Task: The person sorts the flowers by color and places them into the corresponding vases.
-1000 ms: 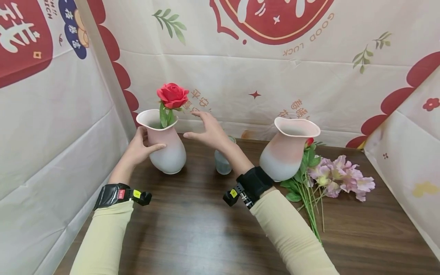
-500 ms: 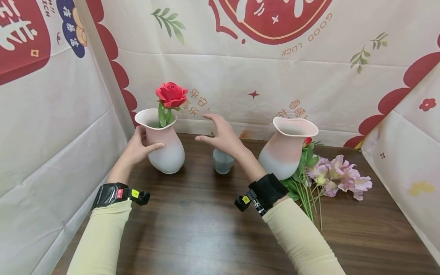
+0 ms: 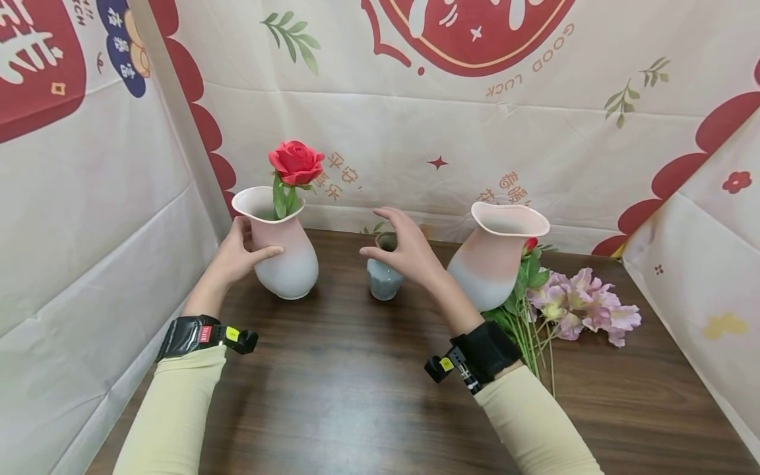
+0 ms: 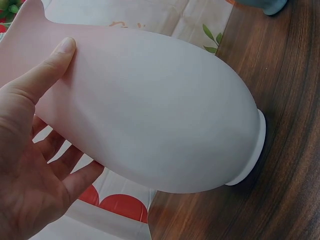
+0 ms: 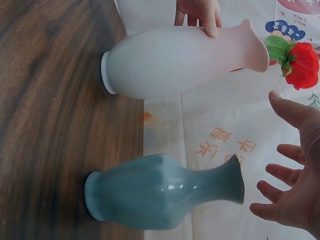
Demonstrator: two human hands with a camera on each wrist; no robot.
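Observation:
A pink-and-white vase (image 3: 289, 260) stands upright at the left with a red rose (image 3: 296, 163) in its mouth. My left hand (image 3: 239, 254) holds this vase by its neck; in the left wrist view the thumb (image 4: 56, 62) lies across the front and the fingers reach round the far side. Near the middle stands a small blue-green vase (image 5: 165, 190) with a narrow neck. My right hand (image 3: 412, 251) is spread beside its mouth, thumb and fingers apart, holding nothing. In the right wrist view that hand is just beyond the small vase's rim.
A second pink-and-white vase (image 3: 489, 260) stands at the right. Beside it on the brown table (image 3: 356, 409) lie pink-purple flowers (image 3: 584, 303) and a red bud with green stems (image 3: 530, 330). Printed cloth (image 3: 368, 132) walls the back and sides.
My right hand has moved right and a little down, away from the rose and over to the small blue-green vase. The left hand keeps its hold on the pink-and-white vase.

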